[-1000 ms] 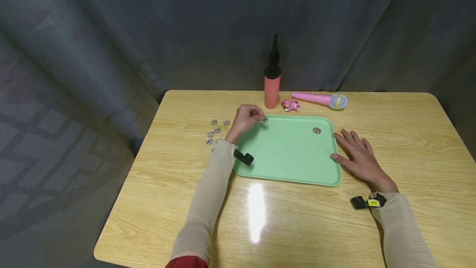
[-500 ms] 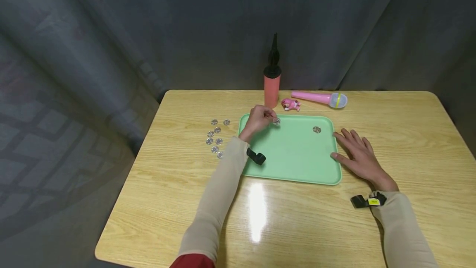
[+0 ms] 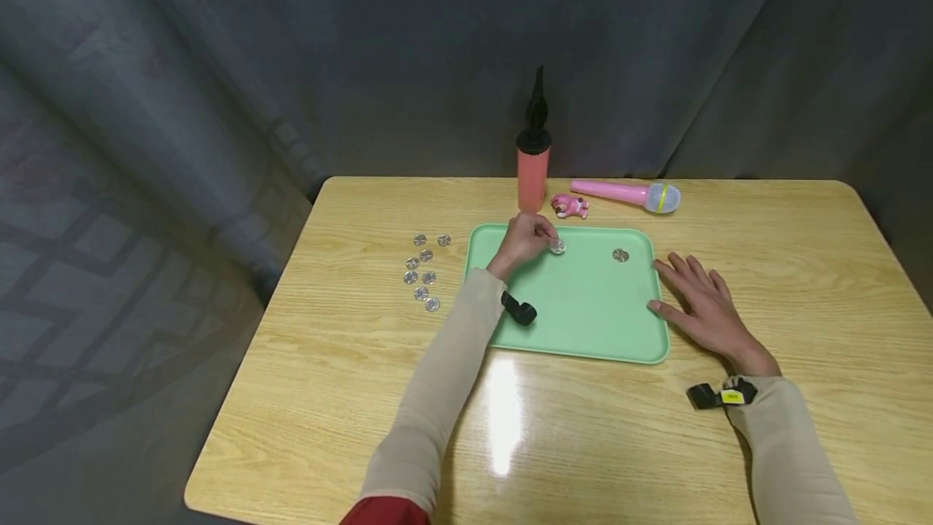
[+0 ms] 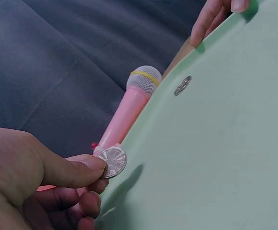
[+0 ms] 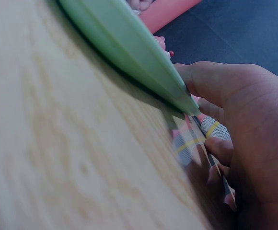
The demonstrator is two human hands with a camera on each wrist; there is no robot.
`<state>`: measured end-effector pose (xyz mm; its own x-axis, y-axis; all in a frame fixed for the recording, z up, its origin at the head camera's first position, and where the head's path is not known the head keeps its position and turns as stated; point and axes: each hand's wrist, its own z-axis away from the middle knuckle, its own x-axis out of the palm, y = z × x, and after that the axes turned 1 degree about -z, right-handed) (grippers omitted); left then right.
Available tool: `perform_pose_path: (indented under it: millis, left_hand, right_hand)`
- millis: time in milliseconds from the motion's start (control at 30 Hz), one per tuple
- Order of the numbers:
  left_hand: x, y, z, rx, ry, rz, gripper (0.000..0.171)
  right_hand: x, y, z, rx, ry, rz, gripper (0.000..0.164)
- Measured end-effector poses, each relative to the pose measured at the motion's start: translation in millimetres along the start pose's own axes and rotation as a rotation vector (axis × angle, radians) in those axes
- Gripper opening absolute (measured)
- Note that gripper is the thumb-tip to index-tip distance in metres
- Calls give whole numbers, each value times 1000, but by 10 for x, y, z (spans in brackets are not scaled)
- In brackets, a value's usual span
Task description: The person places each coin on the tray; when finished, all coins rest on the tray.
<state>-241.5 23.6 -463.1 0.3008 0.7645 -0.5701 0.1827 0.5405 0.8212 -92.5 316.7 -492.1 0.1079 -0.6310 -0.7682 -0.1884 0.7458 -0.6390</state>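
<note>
Your right hand (image 3: pixel 698 306) rests palm down at the right edge of the tray (image 3: pixel 583 298), fingers extended and spread, gripping nothing. In the right wrist view a digit meets the tray's rim; this contact probably serves to steady the tray.

The tray lies flat on the desk (image 3: pixel 328 395), right of the desk's middle, its long edges roughly parallel to the desk's far edge. Its raised rim should stop a coin from sliding off.

Eight loose coins (image 3: pixel 411 276) lie on the desk beside the tray's left edge. They lie flat in a small cluster, apparently spaced so that each can be picked up singly.

One coin (image 3: pixel 620 255) lies flat inside the tray, near its far right corner.

Your left hand (image 3: pixel 526 240) reaches across the tray's far left corner, thumb and forefinger pinching one coin (image 4: pixel 114 162) near the middle of the tray's far edge. The pinch takes only one side of the coin, leaving most of its face exposed; this likely allows fine control. Its exact height above the tray cannot be told.

Beyond the tray, along the desk's far edge, the pump (image 3: pixel 533 177) stands upright, the toy (image 3: pixel 570 206) lies just right of it, and the microphone (image 3: pixel 615 193) lies farther right, head toward the desk's right edge. A curtain (image 3: pixel 466 39) hangs behind.
</note>
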Motion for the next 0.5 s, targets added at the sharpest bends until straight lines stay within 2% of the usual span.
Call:
perform_pose_path:
  millis: [267,500]
  left_hand:
    - [148,74,-39,9,-23,-28,10]
    - [270,138,-78,19,-36,-93,8]
  right_hand:
    - [0,-2,5,-2,6,0,71]
    - [9,7,0,-14,13,2,70]
